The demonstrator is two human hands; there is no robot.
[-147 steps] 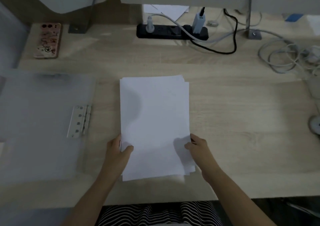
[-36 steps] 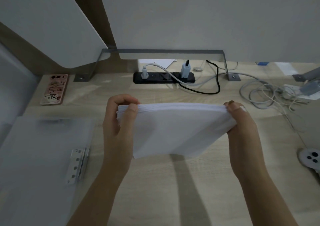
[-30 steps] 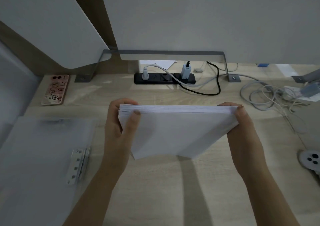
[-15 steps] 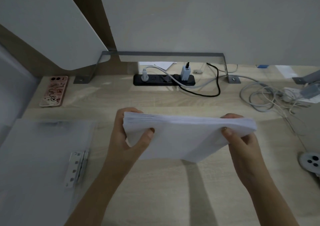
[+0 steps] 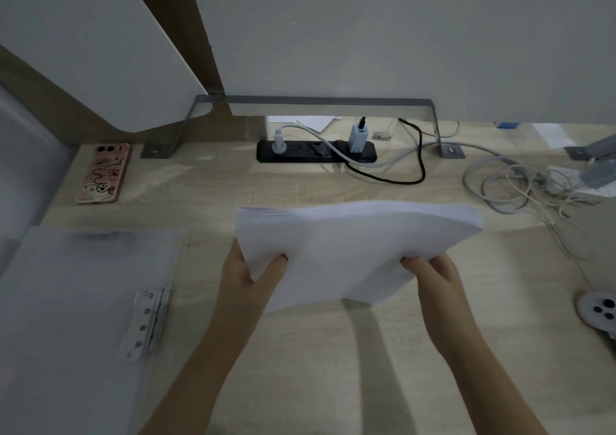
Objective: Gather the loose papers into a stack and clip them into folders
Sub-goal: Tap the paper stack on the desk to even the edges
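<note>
Paper stack (image 5: 350,251) in grip of left hand (image 5: 245,281) and right hand (image 5: 436,279), thumbs atop, fingers hidden underneath.

We hold the stack of papers (image 5: 350,251) up over the middle of the tabletop (image 5: 333,361), our left hand (image 5: 246,274) gripping its near left corner and our right hand (image 5: 436,278) gripping its near right side. Left of our left hand the folder (image 5: 73,301) lies flat on the tabletop, its clip (image 5: 146,321) on the side nearest the papers, and a phone (image 5: 101,173) lies behind the folder. Behind the papers sits a power strip (image 5: 316,151), with cables (image 5: 506,184) to its right and a round cap (image 5: 600,308) at the right edge.
</note>
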